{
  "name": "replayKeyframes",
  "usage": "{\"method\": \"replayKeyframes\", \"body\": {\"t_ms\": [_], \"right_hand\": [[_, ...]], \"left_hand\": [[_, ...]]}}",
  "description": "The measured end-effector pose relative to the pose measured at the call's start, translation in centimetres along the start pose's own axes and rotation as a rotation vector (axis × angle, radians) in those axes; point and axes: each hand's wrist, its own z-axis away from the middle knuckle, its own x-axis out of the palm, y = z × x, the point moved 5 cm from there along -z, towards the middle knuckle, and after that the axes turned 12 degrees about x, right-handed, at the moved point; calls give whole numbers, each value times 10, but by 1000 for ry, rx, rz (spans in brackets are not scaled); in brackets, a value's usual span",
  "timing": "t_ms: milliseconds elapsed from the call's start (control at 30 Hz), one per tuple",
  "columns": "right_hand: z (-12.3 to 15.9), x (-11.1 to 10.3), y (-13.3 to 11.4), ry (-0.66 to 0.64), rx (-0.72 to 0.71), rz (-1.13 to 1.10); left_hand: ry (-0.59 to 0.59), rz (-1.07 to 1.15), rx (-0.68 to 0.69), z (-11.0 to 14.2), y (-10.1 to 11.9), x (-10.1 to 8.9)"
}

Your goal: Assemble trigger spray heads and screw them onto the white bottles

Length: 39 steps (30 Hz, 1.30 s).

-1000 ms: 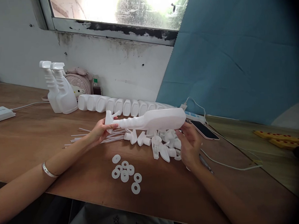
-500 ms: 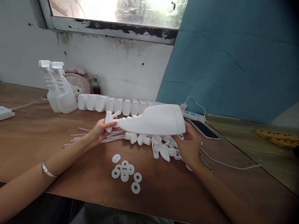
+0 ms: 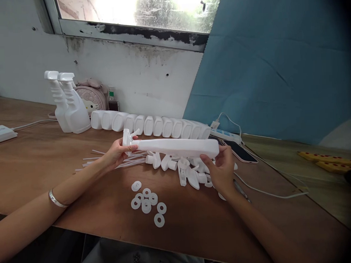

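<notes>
The left hand point(image 3: 117, 152) pinches the head point(image 3: 126, 142) near its collar, while the right hand point(image 3: 222, 169) grips the bottle point(image 3: 179, 146) by its base. The bottle lies level between the hands, above the tabletop point(image 3: 91, 203). Half a second ago its broad face showed; now a narrow side does, while the head has kept its pose. So the bottle has rolled against the head, which suggests the joint is being screwed together. Just beneath and behind lie loose heads point(image 3: 192, 179) and straws point(image 3: 133, 161), with washers point(image 3: 147, 211) nearer the person. Farther back, a row of bottles point(image 3: 148, 126) lies bases forward; left of it stand two headed bottles point(image 3: 78, 115).
</notes>
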Motion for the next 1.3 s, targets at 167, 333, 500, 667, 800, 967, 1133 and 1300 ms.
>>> {"method": "replayKeyframes", "body": {"t_ms": [167,333,500,667,800,967,1133,1300], "right_hand": [[0,-3,8,38,125,105],[-1,-1,12,9,186,153],[-3,-1,13,-3,219,162],[-5,-1,12,7,236,154],[-5,-1,12,7,235,153],[2,0,5,45,161,156],[10,-2,-6,95,30,147],[12,-6,-9,134,-73,162]], "left_hand": [[-58,-67,32,4,2,3],[-66,-114,78,5,6,7],[-74,-134,118,6,9,10],[-84,-143,148,6,10,10],[-90,-143,157,6,9,10],[-83,-132,115,6,8,12],[-90,-166,14,5,2,10],[-174,-188,-68,7,-1,12]]}}
